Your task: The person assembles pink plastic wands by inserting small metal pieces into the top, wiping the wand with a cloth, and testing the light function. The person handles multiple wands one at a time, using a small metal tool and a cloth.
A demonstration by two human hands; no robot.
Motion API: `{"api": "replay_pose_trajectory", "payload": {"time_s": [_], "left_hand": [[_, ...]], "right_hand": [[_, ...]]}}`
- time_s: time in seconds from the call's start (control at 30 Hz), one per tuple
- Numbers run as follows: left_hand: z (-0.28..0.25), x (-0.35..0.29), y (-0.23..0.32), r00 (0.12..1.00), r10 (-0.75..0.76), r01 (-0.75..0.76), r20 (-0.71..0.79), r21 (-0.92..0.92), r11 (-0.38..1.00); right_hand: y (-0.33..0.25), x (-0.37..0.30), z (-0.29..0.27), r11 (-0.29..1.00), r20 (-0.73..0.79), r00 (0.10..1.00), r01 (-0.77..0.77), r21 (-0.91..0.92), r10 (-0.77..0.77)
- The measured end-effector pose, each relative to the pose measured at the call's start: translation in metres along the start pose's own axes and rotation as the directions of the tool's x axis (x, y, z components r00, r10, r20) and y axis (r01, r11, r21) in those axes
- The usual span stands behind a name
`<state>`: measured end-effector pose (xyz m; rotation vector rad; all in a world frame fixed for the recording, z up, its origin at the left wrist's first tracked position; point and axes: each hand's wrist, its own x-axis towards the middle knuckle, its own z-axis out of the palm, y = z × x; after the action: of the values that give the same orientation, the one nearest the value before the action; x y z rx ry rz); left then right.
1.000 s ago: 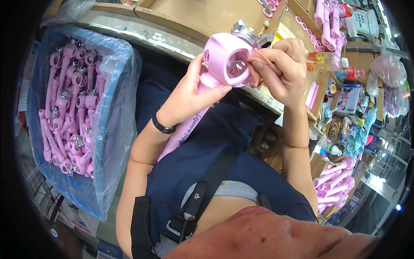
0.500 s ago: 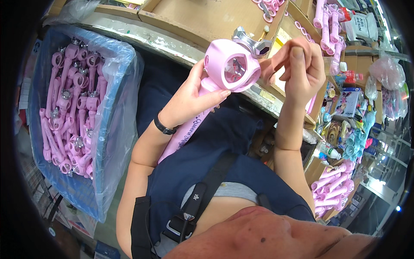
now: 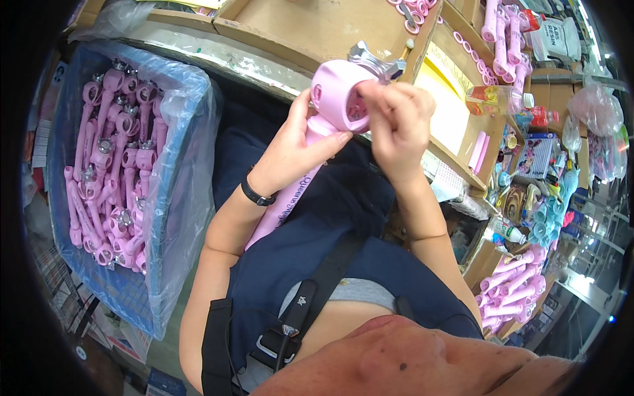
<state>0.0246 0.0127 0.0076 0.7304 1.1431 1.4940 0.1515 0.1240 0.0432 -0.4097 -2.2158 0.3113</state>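
Note:
A pink toy wand (image 3: 330,92) with a hollow round head and a silver faceted topper (image 3: 376,63) is tilted up in front of my body. My left hand (image 3: 294,135) is closed around its neck, just below the head, and dark lettering runs along the handle. At the round opening in the head, my right hand (image 3: 399,125) presses with curled fingers. A reddish-brown cloth (image 3: 371,96) seems to be bunched at those fingertips, mostly hidden and smeared by motion. Through the opening, clear and pinkish parts show inside the head.
On the left stands a blue crate (image 3: 155,277), plastic-lined and full of similar wands. Cardboard trays (image 3: 284,30) on the bench ahead hold pink rings (image 3: 416,13). To the right are a bottle of yellow liquid (image 3: 492,99), more pink wands (image 3: 512,284) and blue-green parts (image 3: 551,208).
My right hand has moved left and down, from beside the wand onto its head opening, bringing the cloth along. The wand has turned slightly in my left hand.

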Motion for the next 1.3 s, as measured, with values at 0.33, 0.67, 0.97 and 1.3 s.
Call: {"api": "replay_pose_trajectory", "payload": {"time_s": [0.33,0.67,0.97,1.3], "left_hand": [[-0.004,0.000,0.001,1.000,-0.015,0.015,-0.004,-0.068,0.998],[-0.002,0.000,0.003,0.999,0.017,-0.016,-0.048,0.010,1.000],[-0.010,0.002,0.006,1.000,-0.031,0.030,-0.006,-0.057,0.998],[-0.030,0.006,0.022,0.998,-0.067,0.068,0.014,-0.147,0.987]], "right_hand": [[-0.001,-0.019,0.005,0.977,0.059,0.979,0.199,-0.075,-0.195],[0.008,-0.021,-0.001,0.935,0.061,0.937,0.347,-0.073,-0.343],[0.018,-0.022,-0.001,0.959,0.039,0.991,0.115,0.257,-0.129],[0.122,-0.038,-0.113,0.796,-0.698,0.401,-0.166,0.582,0.594]]}}
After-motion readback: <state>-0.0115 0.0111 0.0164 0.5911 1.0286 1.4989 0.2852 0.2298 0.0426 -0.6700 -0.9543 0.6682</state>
